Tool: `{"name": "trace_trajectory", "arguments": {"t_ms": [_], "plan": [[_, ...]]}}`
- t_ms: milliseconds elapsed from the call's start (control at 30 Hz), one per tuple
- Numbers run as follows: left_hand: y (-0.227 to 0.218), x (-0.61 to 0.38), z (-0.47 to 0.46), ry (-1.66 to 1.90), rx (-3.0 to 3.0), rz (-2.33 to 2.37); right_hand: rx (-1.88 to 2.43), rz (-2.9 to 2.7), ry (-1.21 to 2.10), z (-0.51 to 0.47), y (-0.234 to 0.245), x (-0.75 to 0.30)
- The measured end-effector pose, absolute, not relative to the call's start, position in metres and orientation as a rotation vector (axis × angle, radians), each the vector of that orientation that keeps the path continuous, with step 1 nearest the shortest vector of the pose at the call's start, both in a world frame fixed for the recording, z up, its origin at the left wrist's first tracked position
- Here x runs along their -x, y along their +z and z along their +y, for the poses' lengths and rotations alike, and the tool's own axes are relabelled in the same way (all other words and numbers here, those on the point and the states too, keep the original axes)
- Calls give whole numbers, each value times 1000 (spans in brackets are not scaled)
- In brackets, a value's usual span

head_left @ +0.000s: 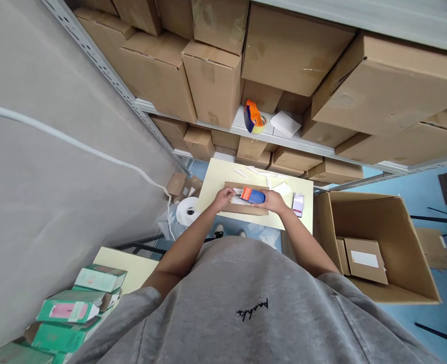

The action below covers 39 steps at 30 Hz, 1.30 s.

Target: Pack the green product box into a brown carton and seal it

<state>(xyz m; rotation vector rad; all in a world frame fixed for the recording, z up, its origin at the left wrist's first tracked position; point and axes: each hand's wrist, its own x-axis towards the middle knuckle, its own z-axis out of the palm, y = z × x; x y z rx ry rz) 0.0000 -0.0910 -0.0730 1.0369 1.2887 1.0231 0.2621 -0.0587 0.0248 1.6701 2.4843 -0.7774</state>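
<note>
On the pale yellow table lies a small cardboard box with a white patch, perhaps a label, on its upper side. My right hand is wrapped round the blue end of a blue and orange tape dispenser, held over the box. The dispenser's orange front points left. Close to that front, my left hand is closed in a pinch at the box's left part. What sits between its fingertips is too small to make out.
A phone and white paper pieces lie on the table. A large open carton holding boxes stands at right. Ahead, shelves carry cartons and another tape dispenser. At left are a white roll and green boxes.
</note>
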Motion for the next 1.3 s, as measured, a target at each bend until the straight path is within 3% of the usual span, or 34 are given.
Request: {"name": "trace_trajectory", "arguments": {"t_ms": [700,1100,1300], "plan": [[-91,56,-100,991,-655,1281,-1688,2415,-755,-27,16,-273],[-124,46,-106,817,-874,1633,-1690,2417,-691,-25,16,-252],[-114,23,-111,761,-1192,2102,-1732,2434,-802,-28,11,-256]]}}
